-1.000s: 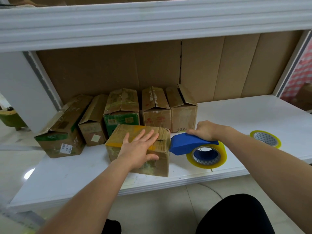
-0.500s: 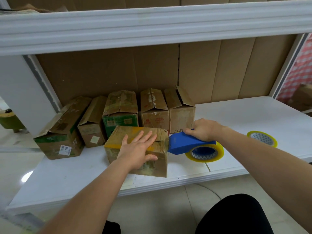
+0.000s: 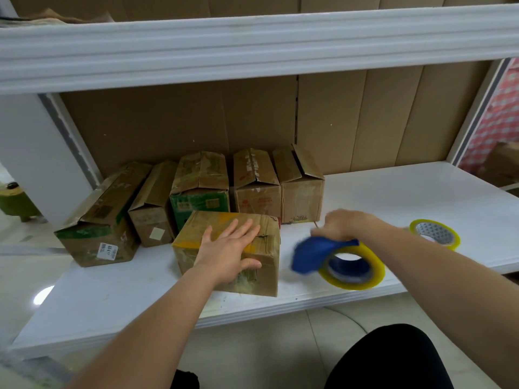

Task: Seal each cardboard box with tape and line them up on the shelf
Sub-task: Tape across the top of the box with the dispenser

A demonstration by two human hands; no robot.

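Pinning the front cardboard box [image 3: 227, 251] flat-palmed on the shelf [image 3: 421, 192], left hand [image 3: 230, 248] sits on it; right hand [image 3: 341, 224] grips the blurred tape dispenser [image 3: 337, 259] just right, probably clear of the box's long left-right axis.

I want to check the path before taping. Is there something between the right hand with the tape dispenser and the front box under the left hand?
Nothing visible. The right hand grips the blue tape dispenser just right of the front box, with only bare shelf between. The left hand lies flat on top.
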